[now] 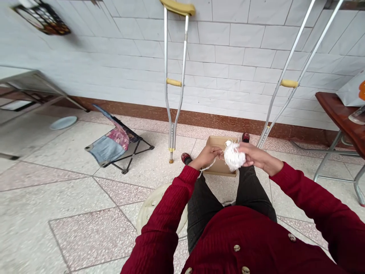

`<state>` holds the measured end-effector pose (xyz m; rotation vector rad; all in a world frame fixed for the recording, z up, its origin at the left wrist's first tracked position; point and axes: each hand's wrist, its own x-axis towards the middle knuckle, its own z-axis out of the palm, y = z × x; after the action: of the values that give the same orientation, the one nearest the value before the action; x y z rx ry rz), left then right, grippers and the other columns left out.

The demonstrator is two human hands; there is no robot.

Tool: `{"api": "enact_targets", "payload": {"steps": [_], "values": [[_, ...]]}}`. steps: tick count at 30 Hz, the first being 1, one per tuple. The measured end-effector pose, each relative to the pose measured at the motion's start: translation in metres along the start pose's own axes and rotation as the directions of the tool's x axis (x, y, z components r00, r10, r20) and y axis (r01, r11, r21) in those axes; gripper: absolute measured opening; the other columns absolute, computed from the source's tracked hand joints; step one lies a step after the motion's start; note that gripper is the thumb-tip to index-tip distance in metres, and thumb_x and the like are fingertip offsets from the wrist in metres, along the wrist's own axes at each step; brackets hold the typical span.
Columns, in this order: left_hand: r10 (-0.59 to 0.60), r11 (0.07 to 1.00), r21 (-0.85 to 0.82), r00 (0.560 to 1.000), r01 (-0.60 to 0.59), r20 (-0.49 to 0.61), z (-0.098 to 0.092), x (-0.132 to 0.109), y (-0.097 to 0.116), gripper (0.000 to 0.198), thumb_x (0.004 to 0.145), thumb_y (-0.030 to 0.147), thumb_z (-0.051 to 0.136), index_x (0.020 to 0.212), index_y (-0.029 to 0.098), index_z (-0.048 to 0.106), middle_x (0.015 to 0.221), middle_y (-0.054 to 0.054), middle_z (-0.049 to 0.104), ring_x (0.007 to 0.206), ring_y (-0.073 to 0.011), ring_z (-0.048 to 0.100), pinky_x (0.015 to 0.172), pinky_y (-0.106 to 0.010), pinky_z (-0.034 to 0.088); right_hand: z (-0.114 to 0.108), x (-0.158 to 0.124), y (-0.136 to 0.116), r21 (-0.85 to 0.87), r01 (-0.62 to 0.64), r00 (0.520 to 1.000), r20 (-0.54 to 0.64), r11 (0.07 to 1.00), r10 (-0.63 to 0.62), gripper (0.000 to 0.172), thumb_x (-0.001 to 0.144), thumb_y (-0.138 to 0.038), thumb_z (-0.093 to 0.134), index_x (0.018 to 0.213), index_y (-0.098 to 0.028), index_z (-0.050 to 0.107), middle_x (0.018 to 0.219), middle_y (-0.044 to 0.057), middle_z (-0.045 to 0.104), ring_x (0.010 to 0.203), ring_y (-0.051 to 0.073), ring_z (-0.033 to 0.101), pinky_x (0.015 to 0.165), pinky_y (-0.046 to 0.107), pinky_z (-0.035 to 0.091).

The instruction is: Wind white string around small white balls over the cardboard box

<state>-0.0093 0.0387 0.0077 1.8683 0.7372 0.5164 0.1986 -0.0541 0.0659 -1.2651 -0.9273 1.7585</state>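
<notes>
My right fingers (247, 150) curl around a ball of white yarn (234, 156), holding it, while my left fingers (216, 153) close narrow on a strand (210, 166) trailing from it. An open cardboard box (219, 166) sits just below the fingers, and a crutch (172, 82) stands beyond them to the left.

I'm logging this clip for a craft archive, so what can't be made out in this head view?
- Inside of the cardboard box: partly hidden by the left hand, right hand and yarn ball.
- Far end of the yarn strand: lost by the left sleeve.
- Orange object: cut off by the right edge.
- Patterned object on the wall: blurred and cut off by the top edge.
</notes>
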Motion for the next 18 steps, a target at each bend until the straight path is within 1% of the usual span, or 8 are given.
{"api": "enact_targets", "payload": {"steps": [2,4,6,8,12,14,16,18], "values": [[0.017,0.998,0.061,0.999,-0.019,0.036,-0.007,0.004,0.008,0.034,0.083,0.038,0.055,0.064,0.015,0.071,0.066,-0.002,0.069,0.063,-0.0147,0.059,0.067,-0.025,0.043,-0.005,0.004,0.025,-0.142,-0.056,0.996,-0.070,0.988,0.046,0.035,0.068,-0.038,0.073,0.090,-0.019,0.053,0.052,-0.003,0.057,0.033,0.008,0.044,0.026,0.015,0.020],[0.022,0.989,0.141,0.995,-0.037,0.101,-0.005,0.007,0.014,0.033,0.082,0.033,0.056,0.057,0.015,0.069,0.060,-0.001,0.067,0.056,-0.0130,0.057,0.061,-0.023,0.041,-0.012,0.016,0.044,-0.275,-0.072,0.984,-0.179,0.959,0.023,0.034,0.067,-0.038,0.073,0.085,-0.019,0.052,0.050,-0.004,0.055,0.031,0.007,0.041,0.027,0.016,0.020],[0.002,0.980,0.195,0.991,-0.028,0.131,0.001,0.010,0.014,0.033,0.079,0.030,0.058,0.051,0.016,0.067,0.055,-0.001,0.065,0.053,-0.0124,0.055,0.058,-0.023,0.039,-0.017,0.030,0.055,-0.446,-0.048,0.952,-0.292,0.894,-0.095,0.037,0.064,-0.039,0.076,0.085,-0.019,0.053,0.054,-0.004,0.056,0.034,0.008,0.043,0.029,0.017,0.026],[-0.036,0.985,0.173,0.992,0.015,0.120,0.007,0.011,0.010,0.032,0.079,0.030,0.059,0.052,0.016,0.067,0.055,-0.001,0.066,0.055,-0.0132,0.057,0.061,-0.024,0.041,-0.020,0.041,0.057,-0.622,-0.018,0.903,-0.347,0.783,-0.254,0.044,0.061,-0.040,0.079,0.094,-0.019,0.057,0.063,-0.003,0.058,0.040,0.009,0.048,0.035,0.020,0.033],[-0.039,0.996,-0.074,0.996,0.045,0.078,0.003,0.009,0.002,0.034,0.083,0.038,0.056,0.063,0.015,0.072,0.065,-0.003,0.070,0.067,-0.0158,0.063,0.074,-0.026,0.047,-0.015,0.049,0.057,-0.810,0.061,0.879,-0.233,0.583,-0.415,0.069,0.059,-0.041,0.081,0.122,-0.024,0.057,0.095,0.006,0.062,0.068,0.016,0.060,0.056,0.025,0.044],[-0.011,0.986,-0.168,0.998,0.023,0.069,0.000,0.007,0.002,0.036,0.083,0.041,0.057,0.065,0.014,0.072,0.068,-0.004,0.071,0.070,-0.0169,0.064,0.078,-0.029,0.047,-0.012,0.051,0.058,-0.851,0.075,0.878,-0.190,0.520,-0.439,0.071,0.057,-0.039,0.082,0.123,-0.026,0.060,0.102,0.007,0.060,0.080,0.020,0.060,0.066,0.027,0.046],[0.007,0.981,-0.193,0.995,0.011,0.096,-0.001,0.006,0.005,0.037,0.083,0.044,0.057,0.065,0.014,0.072,0.068,-0.005,0.071,0.070,-0.0176,0.064,0.081,-0.031,0.047,-0.012,0.054,0.059,-0.840,0.071,0.871,-0.211,0.538,-0.444,0.060,0.059,-0.040,0.081,0.115,-0.026,0.065,0.099,0.007,0.060,0.081,0.020,0.060,0.067,0.027,0.046],[0.013,0.982,-0.188,0.993,0.010,0.121,0.003,0.003,0.008,0.039,0.084,0.045,0.057,0.064,0.015,0.072,0.068,-0.005,0.071,0.071,-0.0179,0.064,0.083,-0.031,0.046,-0.014,0.058,0.060,-0.763,0.078,0.866,-0.267,0.642,-0.423,0.051,0.061,-0.041,0.079,0.109,-0.025,0.068,0.095,0.006,0.061,0.072,0.017,0.059,0.058,0.025,0.046]]}}
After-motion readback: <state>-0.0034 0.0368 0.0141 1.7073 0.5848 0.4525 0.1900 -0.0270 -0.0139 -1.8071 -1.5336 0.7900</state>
